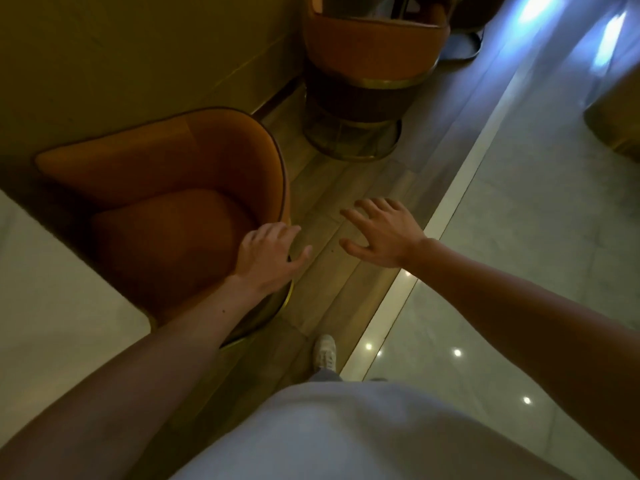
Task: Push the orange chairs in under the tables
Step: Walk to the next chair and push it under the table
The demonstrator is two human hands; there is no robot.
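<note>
An orange tub chair [166, 188] with a gold base band stands at the left, its seat partly beside a pale table [52, 299] whose corner shows at the lower left. My left hand [268, 256] hovers over the chair's right back edge, fingers apart, and I cannot tell whether it touches the rim. To its right, my right hand [381, 233] is spread open in the air above the wooden floor strip, holding nothing. A second orange chair [367, 74] with a gold ring base stands farther ahead, its back toward me.
A beige wall [121, 64] runs along the left behind the chairs. A white strip [460, 188] separates the wooden floor from glossy grey tiles on the right. My white shoe [325, 353] is on the wood strip. A dark rounded object [616, 126] sits at the far right.
</note>
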